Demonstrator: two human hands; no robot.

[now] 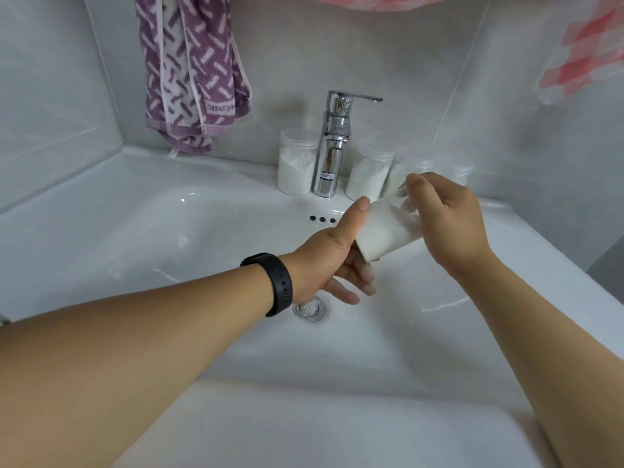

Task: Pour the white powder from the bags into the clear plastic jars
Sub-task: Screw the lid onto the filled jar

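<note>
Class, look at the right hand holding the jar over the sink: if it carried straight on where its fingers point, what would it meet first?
Probably the lidded jar of powder just right of the tap; the right hand points up-left toward it, though depth is unclear.

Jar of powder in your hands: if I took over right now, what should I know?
Left hand: grips the lower end of the tilted jar, thumb along its side.
Right hand: curled over the jar's top end; whether it is working a lid is hidden.
The jar is held above the sink and is mostly full of white powder.
Done: two jars holding powder stand on the ledge, one left of the tap, one right. More clear jars stand further right, too blurred to judge.
Left: set this jar down upright. No bags are visible.
</note>
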